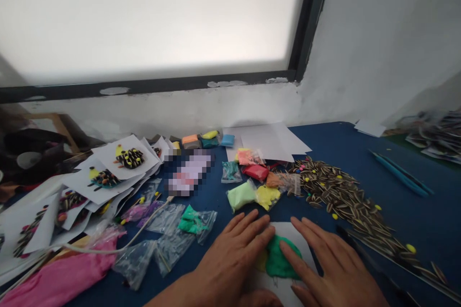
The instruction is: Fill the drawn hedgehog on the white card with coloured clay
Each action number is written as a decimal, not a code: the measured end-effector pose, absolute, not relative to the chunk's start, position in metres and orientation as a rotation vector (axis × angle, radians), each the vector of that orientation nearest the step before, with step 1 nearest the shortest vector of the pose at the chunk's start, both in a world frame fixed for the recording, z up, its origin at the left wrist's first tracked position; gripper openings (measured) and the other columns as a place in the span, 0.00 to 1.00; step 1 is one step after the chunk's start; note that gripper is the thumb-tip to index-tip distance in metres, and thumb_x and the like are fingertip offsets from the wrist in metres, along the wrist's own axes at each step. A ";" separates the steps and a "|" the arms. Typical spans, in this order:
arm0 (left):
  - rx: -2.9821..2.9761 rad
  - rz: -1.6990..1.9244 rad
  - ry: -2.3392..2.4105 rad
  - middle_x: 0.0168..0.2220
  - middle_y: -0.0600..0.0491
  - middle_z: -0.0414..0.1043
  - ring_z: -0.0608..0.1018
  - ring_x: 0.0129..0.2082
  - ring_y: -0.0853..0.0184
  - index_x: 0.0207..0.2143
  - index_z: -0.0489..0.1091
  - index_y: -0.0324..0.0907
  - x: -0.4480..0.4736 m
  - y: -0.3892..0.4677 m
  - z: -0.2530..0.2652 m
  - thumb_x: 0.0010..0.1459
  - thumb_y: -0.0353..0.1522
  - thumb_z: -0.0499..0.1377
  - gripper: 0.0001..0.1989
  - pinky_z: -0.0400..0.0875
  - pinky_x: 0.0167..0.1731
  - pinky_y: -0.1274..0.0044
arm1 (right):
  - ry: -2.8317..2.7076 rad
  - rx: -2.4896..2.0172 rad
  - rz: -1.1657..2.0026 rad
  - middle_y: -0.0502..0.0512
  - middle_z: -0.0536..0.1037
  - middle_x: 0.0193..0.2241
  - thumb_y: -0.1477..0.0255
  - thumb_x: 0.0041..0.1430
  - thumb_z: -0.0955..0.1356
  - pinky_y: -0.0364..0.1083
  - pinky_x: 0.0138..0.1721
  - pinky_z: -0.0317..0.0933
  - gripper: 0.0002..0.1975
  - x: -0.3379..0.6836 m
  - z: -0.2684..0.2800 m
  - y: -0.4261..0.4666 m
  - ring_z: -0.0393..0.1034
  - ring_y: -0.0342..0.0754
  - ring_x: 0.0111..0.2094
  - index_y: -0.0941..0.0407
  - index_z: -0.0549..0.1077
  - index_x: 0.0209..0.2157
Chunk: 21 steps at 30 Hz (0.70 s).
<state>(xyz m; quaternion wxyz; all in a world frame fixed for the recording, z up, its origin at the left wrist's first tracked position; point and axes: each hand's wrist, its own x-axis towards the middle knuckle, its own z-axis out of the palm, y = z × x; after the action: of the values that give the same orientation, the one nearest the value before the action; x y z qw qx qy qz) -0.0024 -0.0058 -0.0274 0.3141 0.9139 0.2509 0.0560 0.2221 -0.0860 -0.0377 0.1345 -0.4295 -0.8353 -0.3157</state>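
Note:
A flattened green piece of modelling clay (279, 261) lies on a sheet of white paper (306, 248) at the lower middle. At its left edge a bit of yellow clay (260, 263) shows, partly hidden by my left hand (230, 261). That hand is open, its fingers stretched over the paper's left side beside the clay. My right hand (329, 266) is open too, with fingers spread. One of its fingertips rests on the green clay's right part. Below the clay, short pencil-like lines are visible on the paper.
Sunflower seeds (334, 192) with small yellow balls spread at the right, near a teal pair of tweezers (401, 172). Clay packets (241, 195) lie beyond my hands. Seed-covered paper pictures (129, 158), plastic bags (135, 261) and a white cable (104, 251) are at left.

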 end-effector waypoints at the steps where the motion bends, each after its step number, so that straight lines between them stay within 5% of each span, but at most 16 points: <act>1: 2.407 0.133 0.662 0.68 0.47 0.45 0.47 0.68 0.51 0.67 0.50 0.43 -0.002 -0.005 -0.027 0.56 0.56 0.55 0.43 0.42 0.66 0.55 | -2.436 -1.248 -0.906 0.68 0.76 0.50 0.62 0.58 0.66 0.54 0.45 0.62 0.20 0.224 -0.039 -0.087 0.71 0.59 0.51 0.54 0.75 0.50; 21: 2.462 0.135 0.667 0.69 0.48 0.45 0.50 0.67 0.47 0.65 0.54 0.53 -0.001 -0.007 -0.026 0.55 0.54 0.59 0.39 0.47 0.63 0.51 | -2.435 -1.315 -0.886 0.63 0.78 0.50 0.59 0.62 0.64 0.52 0.48 0.59 0.20 0.224 -0.042 -0.094 0.71 0.57 0.51 0.55 0.75 0.49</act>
<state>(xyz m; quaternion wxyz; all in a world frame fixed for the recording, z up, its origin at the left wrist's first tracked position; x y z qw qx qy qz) -0.0013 -0.0066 -0.0260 0.2897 0.9226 0.2498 0.0505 0.2244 -0.0943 -0.0419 0.1176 -0.4493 -0.8322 -0.3027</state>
